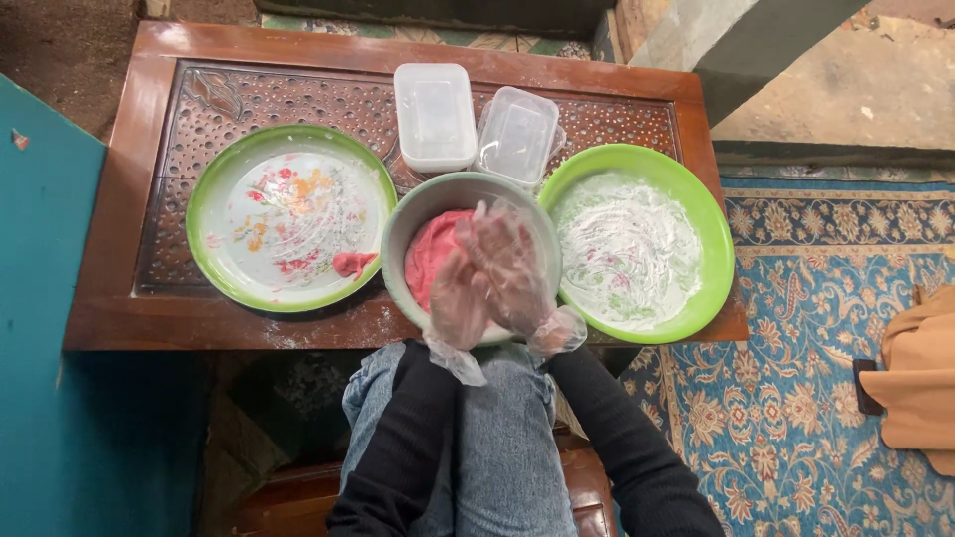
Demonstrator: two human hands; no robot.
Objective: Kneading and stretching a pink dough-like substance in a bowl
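Note:
Both hands wear clear plastic gloves and are pressed palm to palm above a grey-green bowl (413, 214) that holds a mass of pink dough (430, 257). My left hand (456, 296) lies under my right hand (509, 267); what sits between the palms is hidden. A small pink dough piece (353, 264) rests on the left green-rimmed plate (214, 184), which is floured and flower-patterned. To the right stands another green plate (711, 234) dusted with white flour.
Two clear plastic containers (434, 115) (517, 134) stand behind the bowl on the carved wooden table (159, 99). My knees in jeans are under the table edge. A patterned blue rug (816, 328) lies to the right, a teal surface (50, 328) to the left.

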